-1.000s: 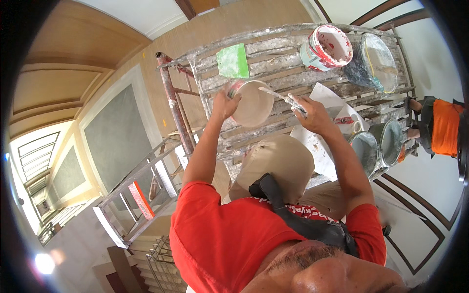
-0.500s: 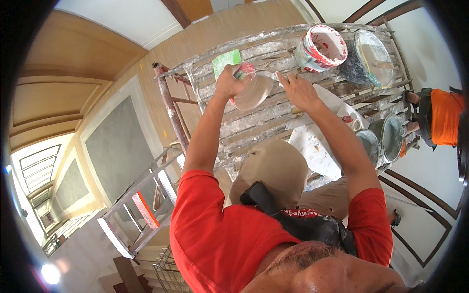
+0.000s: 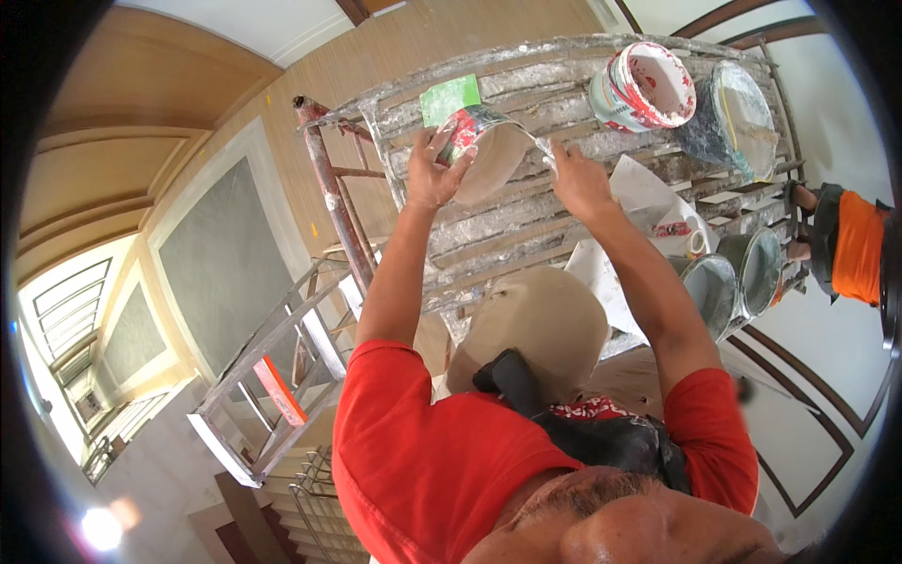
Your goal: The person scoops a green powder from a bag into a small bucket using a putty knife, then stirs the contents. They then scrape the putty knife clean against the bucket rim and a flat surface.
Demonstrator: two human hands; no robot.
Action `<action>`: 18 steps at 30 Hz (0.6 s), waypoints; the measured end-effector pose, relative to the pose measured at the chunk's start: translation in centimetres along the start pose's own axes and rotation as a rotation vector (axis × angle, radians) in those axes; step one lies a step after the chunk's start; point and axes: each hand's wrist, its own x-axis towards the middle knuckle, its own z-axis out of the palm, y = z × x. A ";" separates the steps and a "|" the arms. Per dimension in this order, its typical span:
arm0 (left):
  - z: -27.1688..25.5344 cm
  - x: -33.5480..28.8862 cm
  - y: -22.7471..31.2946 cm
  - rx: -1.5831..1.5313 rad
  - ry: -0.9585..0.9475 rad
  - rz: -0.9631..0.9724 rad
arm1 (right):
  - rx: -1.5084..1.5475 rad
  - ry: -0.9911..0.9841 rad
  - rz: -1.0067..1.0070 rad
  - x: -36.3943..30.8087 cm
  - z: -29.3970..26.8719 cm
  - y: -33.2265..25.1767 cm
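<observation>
My left hand [image 3: 432,177] grips the side of a small bucket [image 3: 460,133] with a red, white and green outside. The bucket is tipped, its pale round opening turned toward my right hand. My right hand [image 3: 578,177] is closed on a slim whitish handle [image 3: 543,148] beside the bucket's rim. A thin curved piece runs from that handle to the rim; whether it is a blade or the bucket's wire handle I cannot tell. Just beyond the bucket, a bright green flat piece [image 3: 449,98] lies on the plank platform [image 3: 489,226].
A red-and-white bucket [image 3: 648,89] and a plastic-wrapped tub [image 3: 742,117] stand at the far right. Two grey buckets [image 3: 756,263] are nearer, beside a white sheet [image 3: 601,282]. A red-brown scaffold frame [image 3: 334,193] edges the platform. Another person in orange [image 3: 857,244] is at right.
The bucket has tilted so more of its outside shows, and my left hand has shifted down its side. My right hand has moved slightly right. The whole view has shifted a little.
</observation>
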 end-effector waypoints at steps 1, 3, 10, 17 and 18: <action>0.1 -0.5 0.2 0.057 -0.014 0.059 | 0.105 -0.049 0.062 -1.0 2.1 0.1; 1.2 0.2 1.3 0.150 -0.031 0.207 | 0.295 -0.116 0.185 -2.9 7.6 1.6; -0.3 0.5 -2.3 -0.022 0.047 0.125 | 0.162 -0.136 0.016 -0.7 1.7 -3.2; -0.8 0.4 -1.4 -0.006 0.038 0.178 | 0.036 -0.156 0.083 -0.2 2.2 0.6; -0.5 0.4 -1.2 -0.006 0.010 0.082 | 0.098 -0.232 0.157 -1.5 3.3 0.6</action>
